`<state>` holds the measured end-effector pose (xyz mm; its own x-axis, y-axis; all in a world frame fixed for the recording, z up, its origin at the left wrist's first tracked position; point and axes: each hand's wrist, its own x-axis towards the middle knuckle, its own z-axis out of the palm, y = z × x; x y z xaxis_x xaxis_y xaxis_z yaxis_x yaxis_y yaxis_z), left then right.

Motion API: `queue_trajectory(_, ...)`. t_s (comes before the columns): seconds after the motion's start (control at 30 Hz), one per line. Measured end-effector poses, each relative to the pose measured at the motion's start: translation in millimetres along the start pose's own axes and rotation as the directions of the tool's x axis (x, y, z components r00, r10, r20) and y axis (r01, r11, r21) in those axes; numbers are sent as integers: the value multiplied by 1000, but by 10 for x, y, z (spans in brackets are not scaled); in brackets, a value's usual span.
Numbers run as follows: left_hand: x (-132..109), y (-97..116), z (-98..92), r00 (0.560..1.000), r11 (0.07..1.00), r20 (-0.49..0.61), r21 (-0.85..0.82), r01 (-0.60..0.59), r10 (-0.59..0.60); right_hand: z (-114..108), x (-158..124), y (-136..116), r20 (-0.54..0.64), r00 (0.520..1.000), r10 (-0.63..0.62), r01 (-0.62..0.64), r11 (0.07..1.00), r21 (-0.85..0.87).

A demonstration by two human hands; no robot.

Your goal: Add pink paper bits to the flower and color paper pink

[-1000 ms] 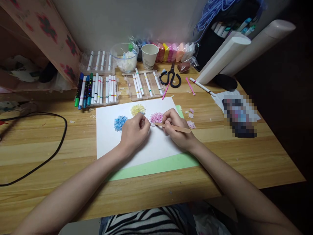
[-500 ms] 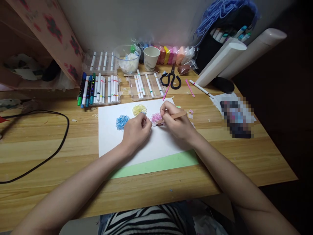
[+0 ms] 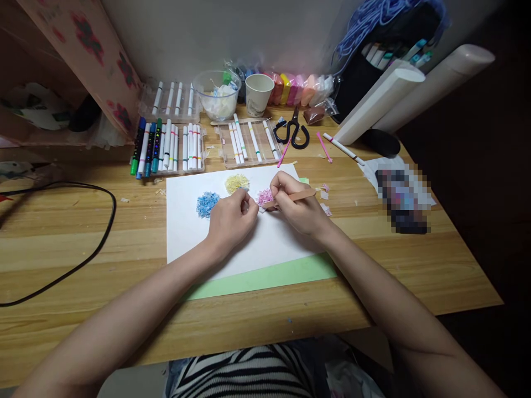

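My left hand (image 3: 232, 218) rests on a white sheet of paper (image 3: 186, 243), thumb and fingers pinched together. Whatever it may hold is too small to make out; a pale scrap (image 3: 261, 209) lies by its fingertips. In my right hand (image 3: 296, 207) is a flat brown stick-like tool (image 3: 302, 194), gripped like a pen, its darker narrow tip close to that scrap. On the sheet are three fluffy clusters of bits: blue (image 3: 207, 205) beside my left hand, yellow (image 3: 237, 183) above it, and pink (image 3: 265, 196), partly hidden by my right hand.
Green paper (image 3: 265, 282) shows beneath the white sheet. Behind it are cases of markers (image 3: 178, 146), black-handled scissors (image 3: 293, 132), a paper cup (image 3: 259, 94) and a clear bowl (image 3: 216, 99). White rolls (image 3: 381, 105) lean at right. A black cable (image 3: 110, 232) loops at left.
The view has shifted very slightly. Both hands keep almost the same pose, and the brown tool's tip remains by the pale scrap near the pink cluster.
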<state>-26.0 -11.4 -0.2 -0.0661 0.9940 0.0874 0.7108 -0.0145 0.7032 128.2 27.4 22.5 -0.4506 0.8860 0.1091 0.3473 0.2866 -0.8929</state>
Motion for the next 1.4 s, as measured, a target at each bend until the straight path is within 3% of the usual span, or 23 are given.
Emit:
queue_trajectory(0.37,-5,-9,-1,1000,1000,-2,3,2,-2,22,1,45,-3,1000,14,-14,999,38)
queue_trajectory(0.67,-3,1,-3,1000,1000,1,-6,11,-11,56,14,56,-26,997,72,-66,982,176)
queue_trajectory(0.8,-3,-7,1,1000,1000,-4,-17,6,-6,72,21,46,-50,998,25,-22,997,67)
queue_trajectory(0.97,-8,-2,-5,1000,1000,-4,-14,3,-3,72,13,7,3,1000,-27,28,997,-75)
queue_trajectory(1.1,-13,1,-8,1000,1000,2,-13,4,-4,43,-1,-42,-10,1000,-9,9,1000,-26)
queue_trajectory(1.23,-5,-9,-5,1000,1000,3,-7,2,-2,-128,-2,-100,-114,993,-26,26,1000,4)
queue_trajectory(1.4,-9,-20,-17,996,998,70,-31,-58,60,-634,-43,-46,-265,963,43,-16,994,105)
